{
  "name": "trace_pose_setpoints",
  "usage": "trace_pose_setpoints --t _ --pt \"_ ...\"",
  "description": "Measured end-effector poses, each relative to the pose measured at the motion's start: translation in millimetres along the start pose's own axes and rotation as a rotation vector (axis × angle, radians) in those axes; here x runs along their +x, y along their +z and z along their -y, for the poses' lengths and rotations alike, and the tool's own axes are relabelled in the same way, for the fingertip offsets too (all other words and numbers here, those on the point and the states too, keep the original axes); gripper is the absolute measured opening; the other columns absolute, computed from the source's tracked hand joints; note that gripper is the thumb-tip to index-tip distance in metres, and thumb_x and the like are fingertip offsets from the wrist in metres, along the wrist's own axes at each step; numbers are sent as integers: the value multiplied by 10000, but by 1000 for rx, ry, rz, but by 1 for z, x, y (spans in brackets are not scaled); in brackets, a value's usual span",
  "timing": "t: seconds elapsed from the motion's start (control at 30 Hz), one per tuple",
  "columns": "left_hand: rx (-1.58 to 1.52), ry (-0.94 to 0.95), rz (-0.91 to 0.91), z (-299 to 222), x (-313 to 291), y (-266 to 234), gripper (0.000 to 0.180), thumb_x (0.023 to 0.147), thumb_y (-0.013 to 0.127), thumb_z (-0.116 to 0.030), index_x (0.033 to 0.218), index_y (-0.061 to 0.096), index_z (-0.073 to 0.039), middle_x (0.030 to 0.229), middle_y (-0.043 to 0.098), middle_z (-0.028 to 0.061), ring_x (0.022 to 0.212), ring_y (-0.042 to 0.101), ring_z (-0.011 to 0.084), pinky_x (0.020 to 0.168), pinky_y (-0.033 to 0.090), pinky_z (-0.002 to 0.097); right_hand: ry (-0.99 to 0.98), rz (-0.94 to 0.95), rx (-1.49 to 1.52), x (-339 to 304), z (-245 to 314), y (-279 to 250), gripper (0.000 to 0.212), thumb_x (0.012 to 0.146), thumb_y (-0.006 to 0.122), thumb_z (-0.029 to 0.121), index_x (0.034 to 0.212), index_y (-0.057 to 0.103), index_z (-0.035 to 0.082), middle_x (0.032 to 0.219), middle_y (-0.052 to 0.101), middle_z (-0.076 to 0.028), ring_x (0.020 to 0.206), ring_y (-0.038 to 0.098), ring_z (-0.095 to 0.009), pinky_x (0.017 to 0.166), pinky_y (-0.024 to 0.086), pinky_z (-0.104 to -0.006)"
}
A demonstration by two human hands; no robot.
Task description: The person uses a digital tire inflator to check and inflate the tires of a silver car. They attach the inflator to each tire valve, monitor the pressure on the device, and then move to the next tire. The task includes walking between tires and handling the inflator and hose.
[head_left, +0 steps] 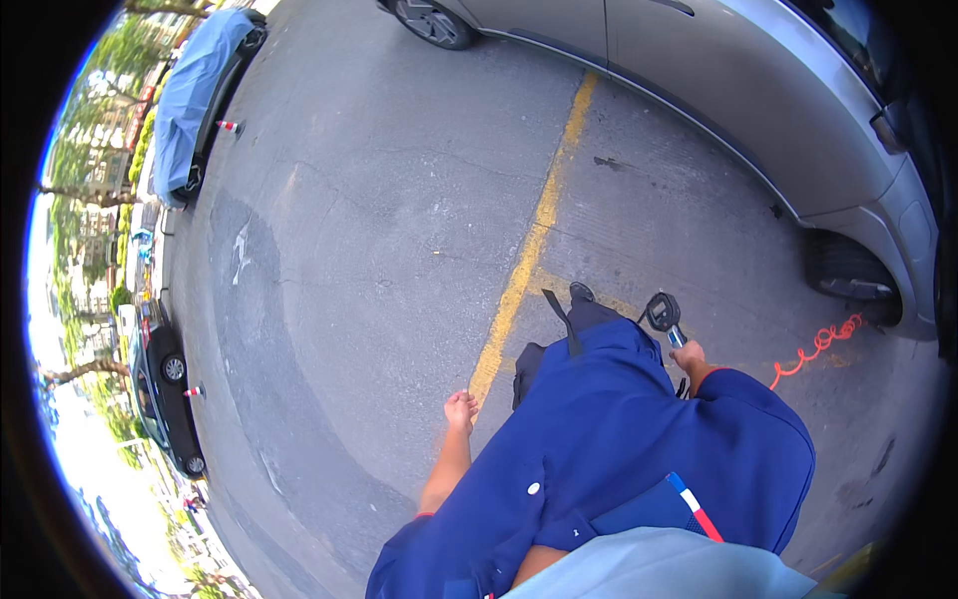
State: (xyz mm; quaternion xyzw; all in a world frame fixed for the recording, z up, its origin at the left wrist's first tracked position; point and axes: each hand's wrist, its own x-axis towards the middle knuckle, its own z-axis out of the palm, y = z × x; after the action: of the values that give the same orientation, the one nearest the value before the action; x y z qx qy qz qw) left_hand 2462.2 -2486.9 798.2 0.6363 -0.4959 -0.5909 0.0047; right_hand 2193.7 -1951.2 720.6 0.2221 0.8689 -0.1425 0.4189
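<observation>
My right hand (688, 353) is wrapped round the handle of a tire inflator gauge (663, 311) with a round black head, held beside my right leg. A red coiled air hose (818, 344) stretches from near my right sleeve toward the wheel (848, 268) of the silver-grey car (718, 90). Whether it joins the gauge is hidden behind my arm and clothes. My left hand (461, 409) hangs away from my body above a yellow painted line, its fingers curled in, with nothing visible in them.
The silver-grey car runs along the upper right. Yellow lines (539, 225) mark the asphalt. Across the lane at left stand a car under a blue cover (195, 95), a dark car (165, 389) and red-and-white cones (230, 127). Trees line the far edge.
</observation>
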Motion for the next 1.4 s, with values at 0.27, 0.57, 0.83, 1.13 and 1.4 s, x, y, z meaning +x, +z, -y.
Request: trace_pose_setpoints --t 0.27,0.57,0.83,1.13,1.4 --pt "455 -23 318 -117 145 -109 199 935 616 -212 994 598 -23 805 637 78 658 606 180 561 511 306 -5 -100 245 -34 226 65 511 659 761 331 1053 691 14 1054 687 -228 1017 663 -359 881 533 -422" --pt "393 -26 206 -433 496 -195 206 935 591 -220 991 597 -22 845 629 85 714 599 184 608 504 316 31 -347 608 -138 525 225 646 642 771 348 1165 627 -3 1097 665 -252 1062 639 -372 928 505 -416" --pt "183 412 371 -768 656 -116 273 940 614 -272 1085 610 -41 856 640 45 705 603 135 579 503 269 -56 -324 620 -153 750 249 626 632 754 415 1128 652 47 1041 683 -220 1019 650 -378 875 513 -436" --pt "207 27 414 -836 790 -110 185 923 633 -200 1034 619 -54 844 665 77 684 641 172 552 535 295 -170 -184 580 -67 1028 214 528 631 734 306 1068 674 18 965 699 -219 930 687 -342 819 538 -414" --pt "406 -212 150 -943 922 -178 114 943 558 -132 968 602 -31 756 641 94 591 619 183 459 500 317 -370 -172 491 -46 1307 161 591 621 726 292 1136 639 15 966 697 -221 934 681 -361 843 524 -409"
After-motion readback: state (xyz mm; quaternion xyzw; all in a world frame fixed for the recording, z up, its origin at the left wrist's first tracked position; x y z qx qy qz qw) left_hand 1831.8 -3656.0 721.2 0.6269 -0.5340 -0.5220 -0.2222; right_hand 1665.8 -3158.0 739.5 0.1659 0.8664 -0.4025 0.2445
